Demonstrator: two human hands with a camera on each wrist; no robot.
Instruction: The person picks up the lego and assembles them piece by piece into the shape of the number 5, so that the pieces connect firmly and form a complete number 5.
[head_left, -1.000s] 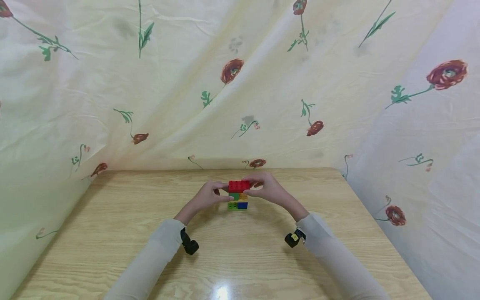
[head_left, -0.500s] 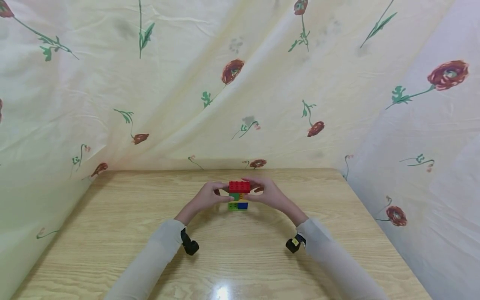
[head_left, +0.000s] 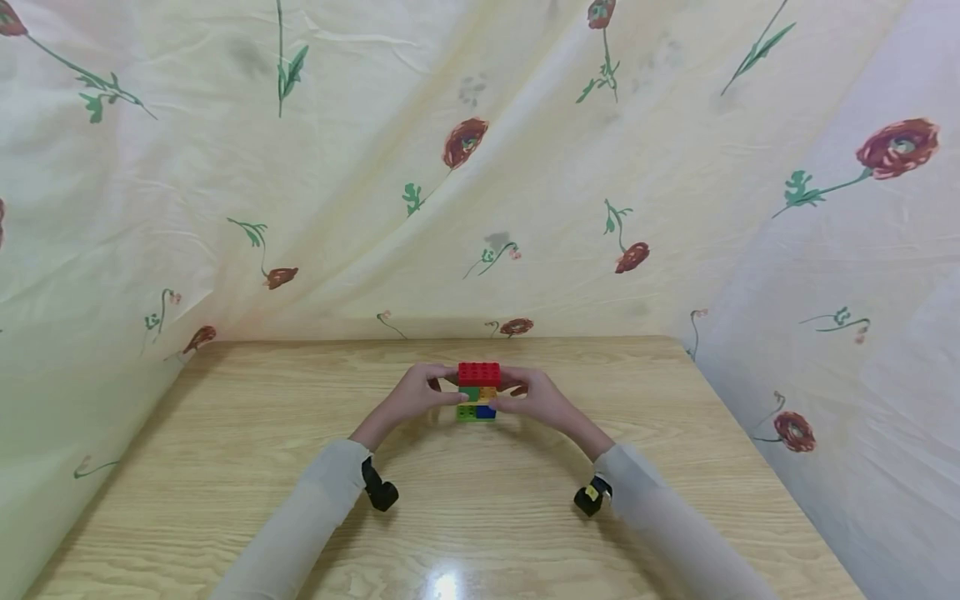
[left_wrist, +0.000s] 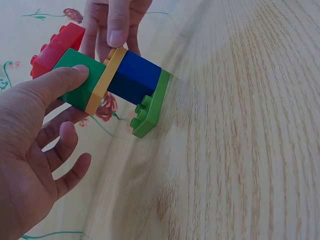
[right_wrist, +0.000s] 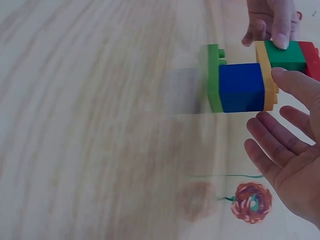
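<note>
A small stack of toy building bricks stands at the back middle of the table. Light green plate [left_wrist: 152,112] at its base, it bears a blue brick [left_wrist: 135,77] on the right. Above lies an orange plate [right_wrist: 267,82], which carries a green brick [left_wrist: 82,96] on the left. The red brick [head_left: 478,374] tops the stack, overhanging the orange plate on the right. My left hand [head_left: 416,392] pinches the green brick, thumb on its front. My right hand [head_left: 540,398] holds the orange plate's right end with its thumb; the index finger's contact behind is hidden.
The wooden table [head_left: 285,433] ends at a floral cloth [head_left: 352,208] hanging close behind the stack and along both sides. A black wrist camera [head_left: 381,495] sits on the left wrist, another black wrist camera [head_left: 588,497] on the right.
My right hand has slid down from the red brick's right end to the orange plate. The left hand keeps its grip on the green brick, and the stack stays in place.
</note>
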